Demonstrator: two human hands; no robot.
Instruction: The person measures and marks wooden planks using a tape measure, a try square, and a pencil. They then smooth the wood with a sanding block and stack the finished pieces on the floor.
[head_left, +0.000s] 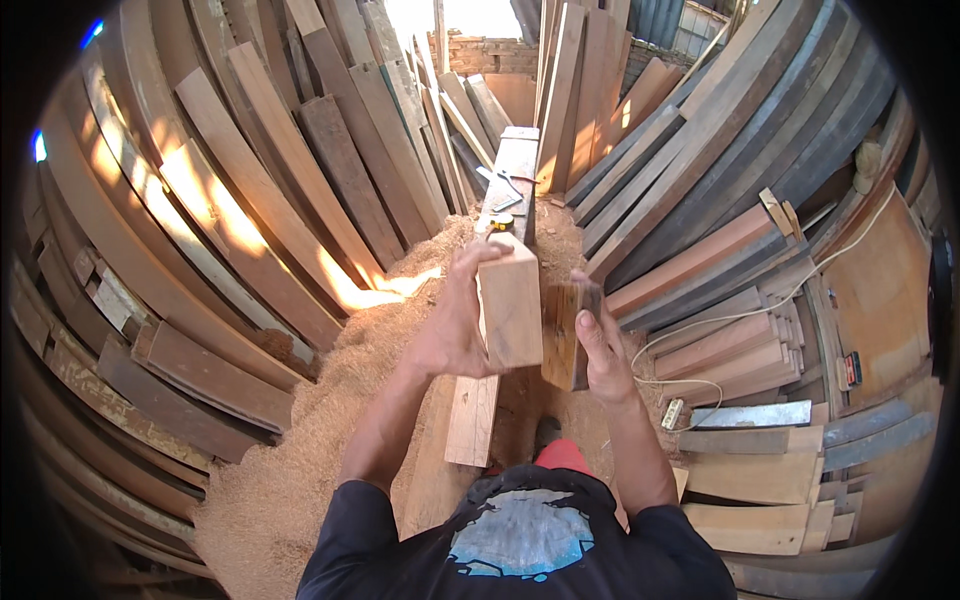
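In front of my chest my left hand [452, 318] grips a pale, squared wooden block [515, 318] from its left side, fingers over the far end and thumb at the near end. My right hand [606, 352] is closed on a darker brown wooden block [563, 335], its thumb along the right side. A small gap separates the two blocks. Beneath them runs a narrow wooden bench [519, 150], with a pale timber piece [472, 422] at its near end. Past the pale block lie a yellow and black tape measure [500, 222] and a metal square [503, 196].
Wood shavings [270, 500] cover the floor around the bench. Planks [340, 190] lean on the left, with more boards [720, 150] at right. A white power strip [672, 413] and its cable [790, 295] lie by the stacked boards.
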